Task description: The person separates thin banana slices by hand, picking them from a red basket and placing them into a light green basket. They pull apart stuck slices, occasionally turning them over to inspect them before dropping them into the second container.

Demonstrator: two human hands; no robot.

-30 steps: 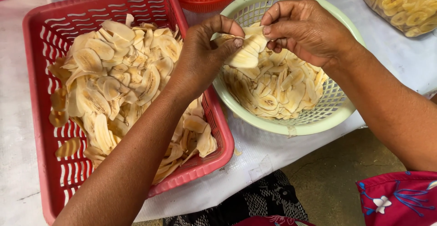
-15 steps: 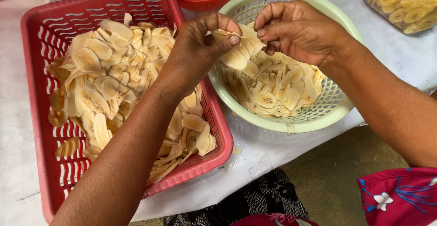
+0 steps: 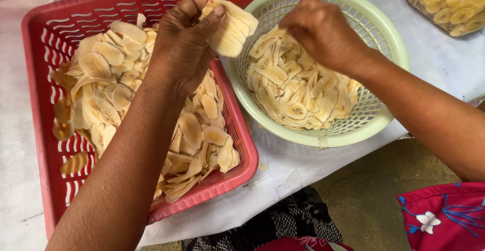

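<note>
Since the earlier frame, the right hand (image 3: 323, 33) has let go of the stack of banana slices (image 3: 230, 26) and dropped into the green round basket (image 3: 389, 43), fingers curled down on loose slices there. From the head view, the left hand (image 3: 184, 49) pinches the stack above the red basket's (image 3: 45, 33) right rim, between both baskets.
</note>
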